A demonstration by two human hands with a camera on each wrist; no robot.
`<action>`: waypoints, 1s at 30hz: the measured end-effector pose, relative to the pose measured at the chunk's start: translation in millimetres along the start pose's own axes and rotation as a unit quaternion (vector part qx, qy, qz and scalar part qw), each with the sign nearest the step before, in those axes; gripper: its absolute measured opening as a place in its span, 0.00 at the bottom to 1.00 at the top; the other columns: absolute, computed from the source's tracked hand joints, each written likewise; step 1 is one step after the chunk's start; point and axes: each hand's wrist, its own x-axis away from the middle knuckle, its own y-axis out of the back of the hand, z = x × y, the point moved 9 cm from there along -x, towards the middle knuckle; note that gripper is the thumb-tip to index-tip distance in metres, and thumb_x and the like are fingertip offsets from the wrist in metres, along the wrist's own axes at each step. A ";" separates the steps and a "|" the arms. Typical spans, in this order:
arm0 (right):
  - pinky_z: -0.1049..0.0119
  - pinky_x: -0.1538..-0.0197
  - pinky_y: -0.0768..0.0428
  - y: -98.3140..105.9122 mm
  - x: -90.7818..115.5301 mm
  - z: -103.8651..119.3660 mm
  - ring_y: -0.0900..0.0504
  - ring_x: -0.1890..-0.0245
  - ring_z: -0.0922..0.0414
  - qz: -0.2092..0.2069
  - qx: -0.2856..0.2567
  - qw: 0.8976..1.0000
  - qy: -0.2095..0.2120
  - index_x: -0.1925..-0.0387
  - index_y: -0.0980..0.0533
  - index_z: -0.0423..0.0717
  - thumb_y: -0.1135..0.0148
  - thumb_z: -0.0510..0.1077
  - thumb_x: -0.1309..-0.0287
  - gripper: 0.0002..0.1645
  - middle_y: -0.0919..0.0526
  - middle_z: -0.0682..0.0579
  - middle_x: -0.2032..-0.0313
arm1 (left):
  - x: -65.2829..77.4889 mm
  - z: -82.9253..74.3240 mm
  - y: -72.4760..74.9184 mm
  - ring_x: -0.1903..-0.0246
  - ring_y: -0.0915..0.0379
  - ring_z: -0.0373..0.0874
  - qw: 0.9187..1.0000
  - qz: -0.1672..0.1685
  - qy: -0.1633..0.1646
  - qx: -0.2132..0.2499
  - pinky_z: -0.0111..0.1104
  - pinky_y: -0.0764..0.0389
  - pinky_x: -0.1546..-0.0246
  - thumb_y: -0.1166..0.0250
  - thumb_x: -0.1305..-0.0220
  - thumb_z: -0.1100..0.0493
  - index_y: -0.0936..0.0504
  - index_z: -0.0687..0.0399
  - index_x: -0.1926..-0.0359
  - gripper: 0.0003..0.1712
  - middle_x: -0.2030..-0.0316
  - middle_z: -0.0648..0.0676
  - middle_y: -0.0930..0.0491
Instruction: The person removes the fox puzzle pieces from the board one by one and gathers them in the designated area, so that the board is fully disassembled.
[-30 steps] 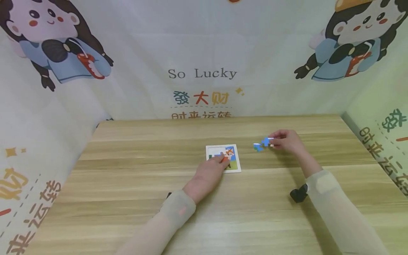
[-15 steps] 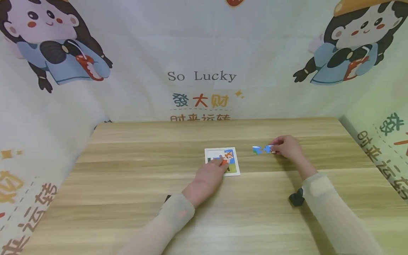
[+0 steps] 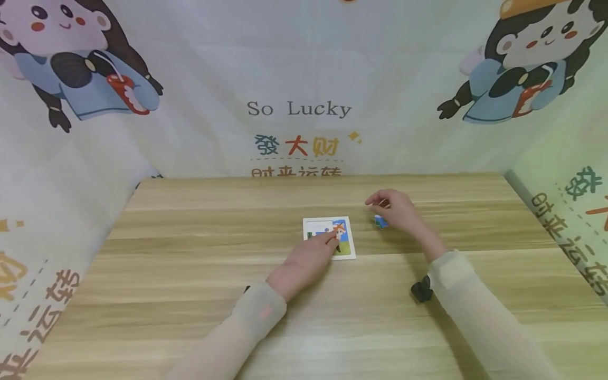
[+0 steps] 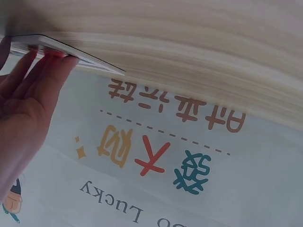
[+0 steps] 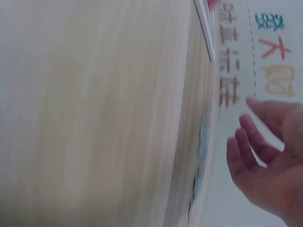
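The left hand (image 3: 309,261) rests its nearly straight fingers on the puzzle tray (image 3: 319,225), clamping nothing. The right hand (image 3: 396,211) hovers to the tray's right and slightly farther from the person; whether its fingertips pinch a piece cannot be told. The tray lies flat on the table (image 3: 157,274), nearly square with no clear long axis, its fox (image 3: 339,230) head pointing away from the person. A loose piece (image 3: 380,222) lies right of the tray. Half a second ago the right hand was farther from the tray, pinching one of two pieces showing there.
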 end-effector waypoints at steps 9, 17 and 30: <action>0.45 0.38 0.27 -52.5 -10.3 37.5 0.26 0.43 0.44 0.120 -0.001 0.988 0.096 0.48 0.17 0.46 0.45 0.34 0.32 0.17 0.22 0.40 0.47 | -0.6 -10.8 5.6 0.38 0.25 0.52 0.995 -0.057 -0.011 -0.076 0.41 0.18 0.43 0.48 0.26 0.64 0.27 0.45 0.32 0.24 0.34 0.56 0.28; 0.43 0.38 0.31 -69.3 -15.3 48.4 0.29 0.43 0.41 0.137 0.079 0.975 0.153 0.51 0.14 0.52 0.43 0.31 0.35 0.19 0.23 0.39 0.46 | 0.3 -9.5 5.1 0.40 0.24 0.49 0.993 -0.046 -0.012 -0.108 0.39 0.15 0.49 0.46 0.27 0.66 0.29 0.42 0.30 0.27 0.36 0.54 0.29; 0.46 0.39 0.27 -66.6 -19.1 51.2 0.25 0.45 0.43 0.138 0.084 0.974 0.156 0.54 0.14 0.51 0.42 0.34 0.34 0.15 0.21 0.42 0.48 | 3.0 -7.9 6.1 0.35 0.28 0.49 0.995 -0.045 -0.003 -0.086 0.40 0.14 0.51 0.46 0.27 0.66 0.30 0.42 0.29 0.29 0.34 0.54 0.30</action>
